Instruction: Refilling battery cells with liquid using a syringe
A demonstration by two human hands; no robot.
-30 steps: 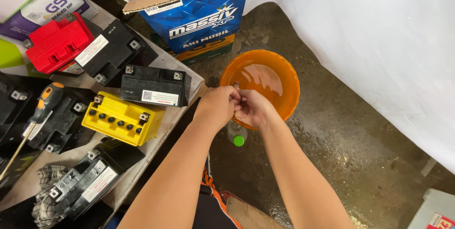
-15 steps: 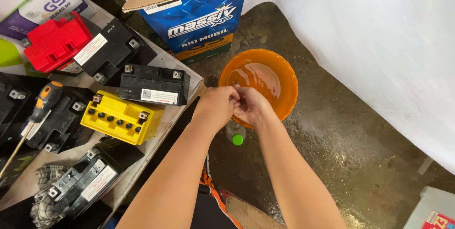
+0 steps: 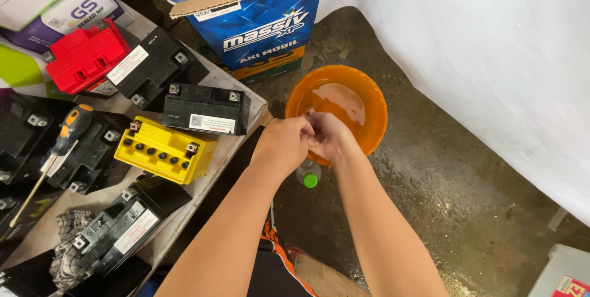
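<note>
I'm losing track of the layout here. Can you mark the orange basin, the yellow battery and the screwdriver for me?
orange basin [image 3: 373,97]: head view, on the bare right rim.
yellow battery [image 3: 161,160]: head view, on its front side below the row of caps.
screwdriver [image 3: 69,131]: head view, on the black and orange handle.

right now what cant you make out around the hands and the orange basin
- Head view: whether the left hand and right hand hold anything; they press together and cover the spot.
- Near rim of the orange basin: covered by both hands.
- Bottle with the green cap: its body sits under the wrists.
- Screwdriver tip: runs under other things at the left.
- White box: cut off by the corner.
</note>
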